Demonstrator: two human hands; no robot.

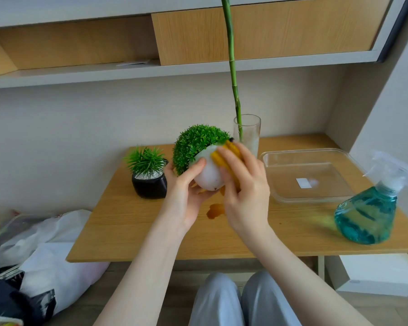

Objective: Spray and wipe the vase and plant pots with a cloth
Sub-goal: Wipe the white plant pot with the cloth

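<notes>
Holding a white pot [209, 176] up above the middle of the wooden table [132, 234], tipped so its round green plant [198, 143] is leaning far and left. Cradling it from the left and beneath with the left hand [186, 194], thumb lying across the pot's near side, fingers curling round under it, so grasping the pot. Pressing a yellow cloth [226, 156] against the pot's right side with the right hand [244, 182], fingers bent over the cloth and pinning it to the curved wall; most of the cloth hiding under that hand, only a folded edge showing at the fingertips. Pot sitting between the two hands, touching both, clear of the tabletop.

Standing on the table just left of the held pot: a small black pot [150, 185] with spiky green leaves. Standing behind the hands, far side: a glass vase [251, 140] with a tall green stem [232, 67] rising out of it. Lying to the right: a clear plastic tray [269, 161]. Standing at the near right: a spray bottle [366, 215] with blue-green liquid, untouched. Showing under the hands: a small brownish wet patch [216, 210] on the wood.
</notes>
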